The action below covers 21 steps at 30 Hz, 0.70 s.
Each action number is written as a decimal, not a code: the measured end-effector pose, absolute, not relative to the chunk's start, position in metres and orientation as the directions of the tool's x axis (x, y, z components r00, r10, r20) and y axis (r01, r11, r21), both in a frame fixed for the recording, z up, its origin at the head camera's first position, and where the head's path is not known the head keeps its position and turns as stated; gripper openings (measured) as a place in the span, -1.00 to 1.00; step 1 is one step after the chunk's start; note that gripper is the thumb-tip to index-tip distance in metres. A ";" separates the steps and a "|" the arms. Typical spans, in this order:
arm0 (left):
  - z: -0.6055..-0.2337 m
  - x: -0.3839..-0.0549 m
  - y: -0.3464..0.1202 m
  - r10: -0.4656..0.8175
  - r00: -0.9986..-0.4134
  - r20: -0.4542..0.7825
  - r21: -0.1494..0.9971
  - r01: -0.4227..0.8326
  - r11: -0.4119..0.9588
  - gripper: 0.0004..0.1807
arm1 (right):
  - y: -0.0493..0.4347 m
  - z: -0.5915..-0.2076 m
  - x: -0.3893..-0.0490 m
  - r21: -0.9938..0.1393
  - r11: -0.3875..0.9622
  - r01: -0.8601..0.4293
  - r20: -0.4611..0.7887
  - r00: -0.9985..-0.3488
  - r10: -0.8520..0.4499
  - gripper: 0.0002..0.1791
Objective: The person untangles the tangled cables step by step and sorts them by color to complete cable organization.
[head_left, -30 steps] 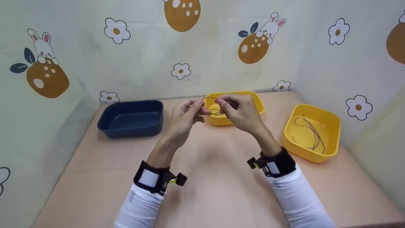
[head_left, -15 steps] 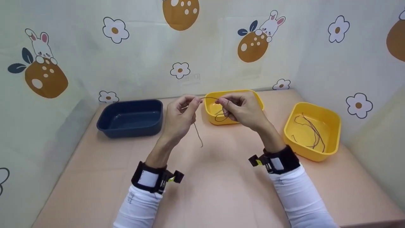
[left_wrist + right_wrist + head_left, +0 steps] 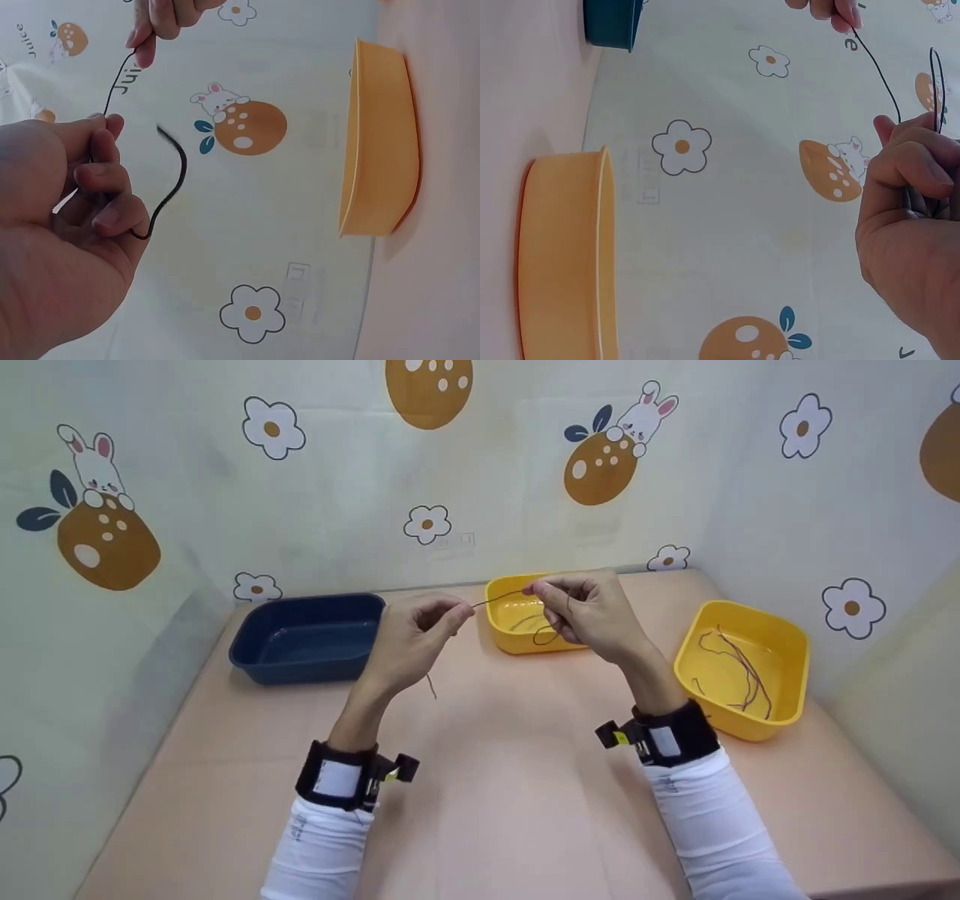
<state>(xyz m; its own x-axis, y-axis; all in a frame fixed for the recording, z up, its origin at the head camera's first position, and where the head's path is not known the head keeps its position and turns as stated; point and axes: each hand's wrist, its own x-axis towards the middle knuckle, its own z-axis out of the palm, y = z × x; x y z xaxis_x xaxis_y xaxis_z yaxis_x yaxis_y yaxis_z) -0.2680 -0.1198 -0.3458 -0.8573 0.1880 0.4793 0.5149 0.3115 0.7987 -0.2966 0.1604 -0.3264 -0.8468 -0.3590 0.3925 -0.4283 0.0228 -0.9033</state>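
Note:
A thin dark cord [image 3: 499,598] stretches between my two hands above the table. My left hand [image 3: 412,641] pinches it between thumb and fingertips; a loose end of the cord [image 3: 182,169] curves out past the curled fingers in the left wrist view. My right hand [image 3: 596,611] pinches the cord at its other side, higher and in front of the middle yellow bin [image 3: 517,643]. From the right fingers hangs a loop, and in the right wrist view a narrow bend of cord [image 3: 933,82] stands up above them. Part of the cord is hidden within both hands.
A dark blue bin [image 3: 307,671] stands at the back left, partly behind my left hand. At the right, another yellow bin [image 3: 720,720] holds several thin dark strands [image 3: 750,682]. Patterned sheeting [image 3: 510,472] rises behind the pinkish table [image 3: 495,795].
My hands have drawn apart, the left one moving left and the right one slightly right. The cord between them now runs longer and straighter, sloping up toward the right hand.

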 end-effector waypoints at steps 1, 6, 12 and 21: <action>-0.346 -0.268 -0.121 0.189 -0.853 0.487 0.787 0.522 0.330 -0.81 | 0.160 -0.326 -0.296 -0.906 0.023 -0.422 0.386 -0.849 -0.361 -0.72; -0.346 -0.271 -0.129 0.168 -0.830 0.532 0.735 0.551 0.394 -0.83 | 0.160 -0.326 -0.295 -0.922 0.006 -0.388 0.363 -0.867 -0.341 -0.72; -0.342 -0.271 -0.141 0.117 -0.826 0.552 0.701 0.535 0.471 -0.84 | 0.163 -0.326 -0.297 -0.928 0.030 -0.370 0.341 -0.881 -0.328 -0.76; -0.345 -0.273 -0.152 0.129 -0.783 0.608 0.600 0.561 0.571 -0.90 | 0.159 -0.331 -0.298 -0.877 0.225 -0.425 0.319 -0.864 -0.390 -0.81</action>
<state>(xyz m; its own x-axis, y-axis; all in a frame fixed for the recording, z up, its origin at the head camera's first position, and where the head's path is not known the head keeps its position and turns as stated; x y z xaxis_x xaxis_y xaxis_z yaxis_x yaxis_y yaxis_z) -0.2729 -0.1523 -0.3454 -0.7831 0.1295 0.6083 0.5605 0.5708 0.6000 -0.2977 0.1591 -0.3307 -0.8638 -0.3902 0.3188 -0.4251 0.2247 -0.8768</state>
